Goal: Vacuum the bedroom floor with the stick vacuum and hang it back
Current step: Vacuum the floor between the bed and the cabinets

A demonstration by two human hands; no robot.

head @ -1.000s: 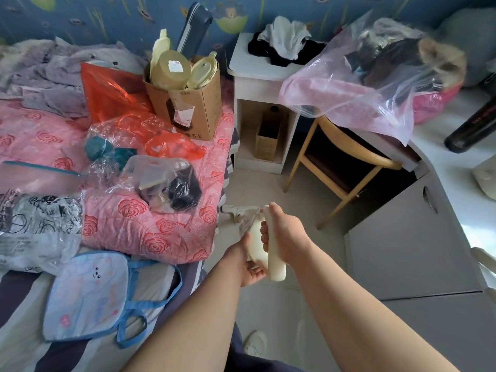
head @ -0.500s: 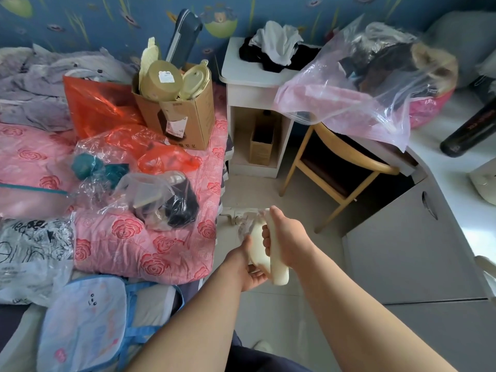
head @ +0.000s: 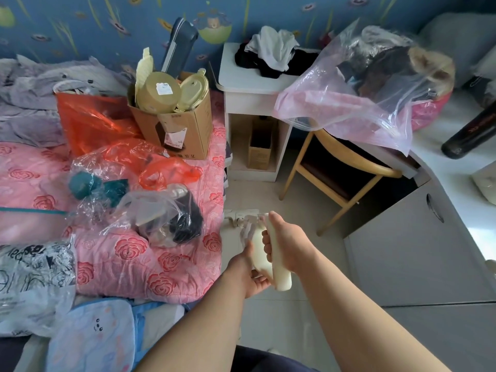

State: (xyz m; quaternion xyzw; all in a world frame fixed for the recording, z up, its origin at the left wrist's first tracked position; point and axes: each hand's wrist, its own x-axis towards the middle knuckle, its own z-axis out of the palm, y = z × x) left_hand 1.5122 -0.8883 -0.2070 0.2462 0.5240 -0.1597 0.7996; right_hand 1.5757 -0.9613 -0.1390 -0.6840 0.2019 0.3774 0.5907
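I hold the cream-white stick vacuum in front of me over the tiled floor, in the gap between the bed and the cabinet. My right hand is wrapped around its upright handle. My left hand cups the vacuum's body from below and the left. The vacuum's floor head lies on the tiles beyond my hands, close to the bed's edge. The tube between body and head is hidden behind my hands.
The bed on the left carries plastic bags and a cardboard box. A white nightstand stands against the wall ahead. A wooden chair and a grey cabinet close off the right side.
My view has shifted slightly left and up, so the bed items sit a bit lower and further right in frame. Both hands keep the same grip on the vacuum.
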